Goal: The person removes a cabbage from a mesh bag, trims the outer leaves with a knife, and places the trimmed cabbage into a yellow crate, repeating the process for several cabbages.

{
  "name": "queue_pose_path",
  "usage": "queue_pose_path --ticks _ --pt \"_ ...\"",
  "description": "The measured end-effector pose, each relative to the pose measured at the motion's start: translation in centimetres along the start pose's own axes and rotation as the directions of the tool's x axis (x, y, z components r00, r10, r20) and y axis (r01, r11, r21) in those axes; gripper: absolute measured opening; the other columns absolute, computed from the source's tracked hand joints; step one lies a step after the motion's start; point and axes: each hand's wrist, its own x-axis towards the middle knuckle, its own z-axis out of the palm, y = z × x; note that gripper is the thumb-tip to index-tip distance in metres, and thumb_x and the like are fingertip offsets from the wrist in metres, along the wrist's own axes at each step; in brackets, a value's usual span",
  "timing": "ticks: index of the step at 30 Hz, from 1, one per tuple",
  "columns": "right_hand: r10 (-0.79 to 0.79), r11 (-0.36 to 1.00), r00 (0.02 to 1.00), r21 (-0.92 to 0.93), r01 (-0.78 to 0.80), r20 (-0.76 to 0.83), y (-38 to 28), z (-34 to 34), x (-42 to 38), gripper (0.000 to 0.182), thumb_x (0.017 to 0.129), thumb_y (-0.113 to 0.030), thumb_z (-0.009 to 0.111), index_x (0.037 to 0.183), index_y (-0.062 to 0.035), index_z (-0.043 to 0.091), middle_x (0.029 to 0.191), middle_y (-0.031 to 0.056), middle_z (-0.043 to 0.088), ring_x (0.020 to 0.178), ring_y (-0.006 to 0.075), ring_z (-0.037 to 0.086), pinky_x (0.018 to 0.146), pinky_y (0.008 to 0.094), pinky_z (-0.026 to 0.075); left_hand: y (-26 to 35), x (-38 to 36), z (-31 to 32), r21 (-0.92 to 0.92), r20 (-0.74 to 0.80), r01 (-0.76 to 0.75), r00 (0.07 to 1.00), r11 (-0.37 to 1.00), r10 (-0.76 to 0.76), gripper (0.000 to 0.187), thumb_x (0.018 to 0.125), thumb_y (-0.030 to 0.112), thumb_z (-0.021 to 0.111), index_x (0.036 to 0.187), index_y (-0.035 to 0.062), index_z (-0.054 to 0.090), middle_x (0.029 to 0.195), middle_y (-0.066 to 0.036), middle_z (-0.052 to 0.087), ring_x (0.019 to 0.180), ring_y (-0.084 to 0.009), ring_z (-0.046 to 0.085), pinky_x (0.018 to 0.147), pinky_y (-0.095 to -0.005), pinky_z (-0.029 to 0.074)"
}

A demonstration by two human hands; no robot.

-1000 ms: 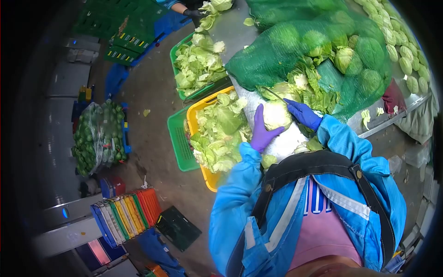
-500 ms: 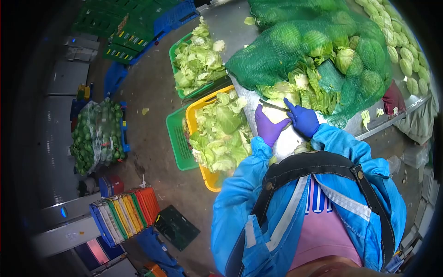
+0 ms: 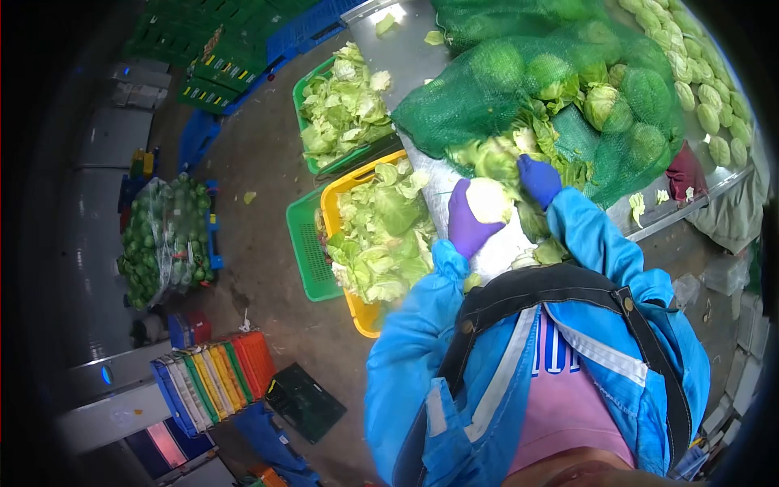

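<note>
My left hand (image 3: 469, 221), in a purple glove, is wrapped round the left side of a pale, trimmed cabbage (image 3: 490, 200) near the table's front edge. To its right, my right hand (image 3: 539, 180), in a darker blue glove, is closed by loose cabbage leaves (image 3: 531, 221). Whatever sits in its fingers is hidden; no knife blade shows. Beyond both hands lies a green mesh sack (image 3: 454, 105) of whole cabbages, its opening toward me, with leaves spilling out.
At my left stand a yellow crate (image 3: 361, 312) and a green crate (image 3: 302, 89), both heaped with leaves. An empty-looking green basket (image 3: 312, 252) sits beside them. Trimmed cabbages (image 3: 707, 118) line the table's far right. Stacked coloured crates (image 3: 215, 377) stand on the floor.
The knife that lay across the cabbage in my right hand is out of sight. My right hand has moved up and away from the cabbage, which shows a bare pale face.
</note>
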Motion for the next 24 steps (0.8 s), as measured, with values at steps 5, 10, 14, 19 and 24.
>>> queue_pose_path --ticks 5,10,14,19,24 --pt "-0.009 1.000 0.994 0.010 0.008 0.110 -3.4 -4.2 -1.9 0.045 0.095 -0.035 0.041 0.135 -0.0142 0.039 0.085 0.0198 0.064 0.072 0.0364 0.062 0.066 0.0458 0.048 1.5 -1.5 -1.2 0.227 -0.005 -0.037 0.999 0.973 0.040 0.120 0.045 0.021 0.088 0.141 0.0023 0.019 0.137 -0.025 0.028 0.129 -0.0400 0.027 0.107 -0.0453 0.028" --pt "-0.273 0.956 0.960 0.129 0.262 0.070 -6.6 -3.9 -7.4 0.051 0.093 -0.031 0.046 0.140 -0.0156 0.033 0.083 0.0182 0.063 0.066 0.0349 0.061 0.062 0.0443 0.048 -0.1 -0.2 -0.8 -0.017 -0.029 0.112 0.993 0.994 -0.112 0.119 0.052 0.025 0.088 0.140 -0.0064 0.013 0.132 -0.023 0.034 0.122 -0.0306 0.039 0.100 -0.0390 0.039" --pt "-0.290 0.948 0.957 0.132 0.289 -0.007 -5.3 -1.4 -7.3 0.052 0.093 -0.030 0.046 0.141 -0.0141 0.032 0.086 0.0181 0.063 0.067 0.0338 0.061 0.060 0.0441 0.048 -1.6 0.0 -0.3 -0.052 -0.012 0.175 0.984 0.983 -0.175 0.120 0.053 0.031 0.088 0.138 -0.0092 0.014 0.129 -0.023 0.037 0.121 -0.0310 0.041 0.099 -0.0393 0.039" --pt "-0.239 0.971 0.971 0.035 0.239 0.001 -6.2 -1.3 -5.8 0.047 0.094 -0.032 0.042 0.138 -0.0176 0.036 0.084 0.0165 0.064 0.066 0.0349 0.062 0.058 0.0441 0.048 1.1 0.2 -0.6 0.135 -0.027 0.180 0.984 0.974 -0.178 0.119 0.054 0.037 0.086 0.138 -0.0092 0.016 0.131 -0.024 0.035 0.122 -0.0338 0.039 0.100 -0.0411 0.038" --pt "-0.127 0.992 0.992 0.016 0.127 -0.013 -2.7 -2.0 -0.6 0.033 0.095 -0.032 0.038 0.111 -0.0106 0.057 0.089 0.0161 0.064 0.075 0.0370 0.061 0.064 0.0457 0.048 1.8 -2.9 0.7 0.296 0.083 -0.231 0.973 0.927 0.216 0.115 0.054 0.031 0.087 0.141 -0.0013 0.018 0.138 -0.023 0.029 0.130 -0.0380 0.028 0.108 -0.0435 0.026"
